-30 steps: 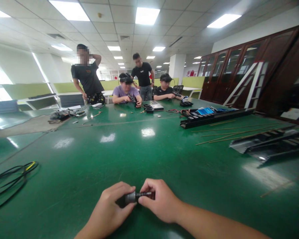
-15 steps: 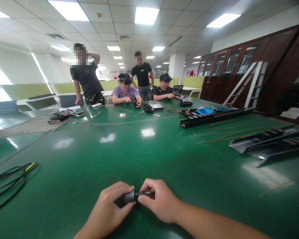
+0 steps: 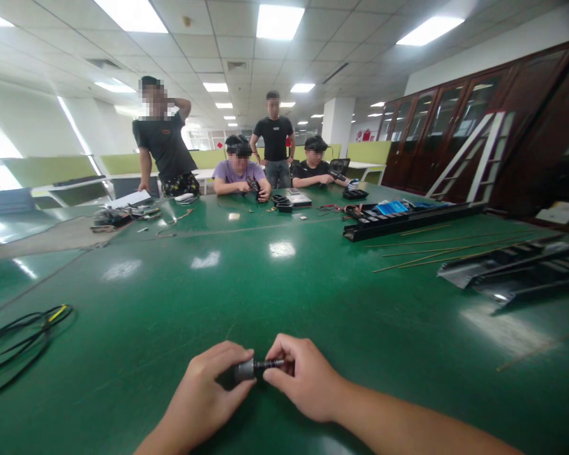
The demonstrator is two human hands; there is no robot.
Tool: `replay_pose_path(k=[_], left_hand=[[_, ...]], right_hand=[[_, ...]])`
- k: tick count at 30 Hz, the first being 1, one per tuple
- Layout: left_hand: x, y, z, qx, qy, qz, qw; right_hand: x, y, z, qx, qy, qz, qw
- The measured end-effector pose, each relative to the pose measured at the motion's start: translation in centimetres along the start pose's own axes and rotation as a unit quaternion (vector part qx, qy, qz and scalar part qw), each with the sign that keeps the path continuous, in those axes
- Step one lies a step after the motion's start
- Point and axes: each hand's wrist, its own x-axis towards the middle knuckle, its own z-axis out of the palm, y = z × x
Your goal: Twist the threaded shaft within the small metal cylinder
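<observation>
- my left hand (image 3: 203,393) is closed around a small metal sleeve (image 3: 244,370)
- my right hand (image 3: 303,379) pinches the dark threaded shaft (image 3: 270,364) running from it
- both hands work close together, over the green worktop (image 3: 137,297)

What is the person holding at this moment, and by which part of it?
A small cylindrical fitting, held in both hands: the left hand grips its wider metal end, and the right hand pinches the far end of its narrow dark shaft.
</observation>
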Motion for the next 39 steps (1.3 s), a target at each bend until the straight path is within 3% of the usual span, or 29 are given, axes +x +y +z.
replay_pose_path(k=[39], left_hand=[[-0.03,-0.74,-0.63,0.021,0.009,-0.012,1.000]], right_hand=[[0.18,0.49,-0.04,0.008,0.020,0.008,1.000]])
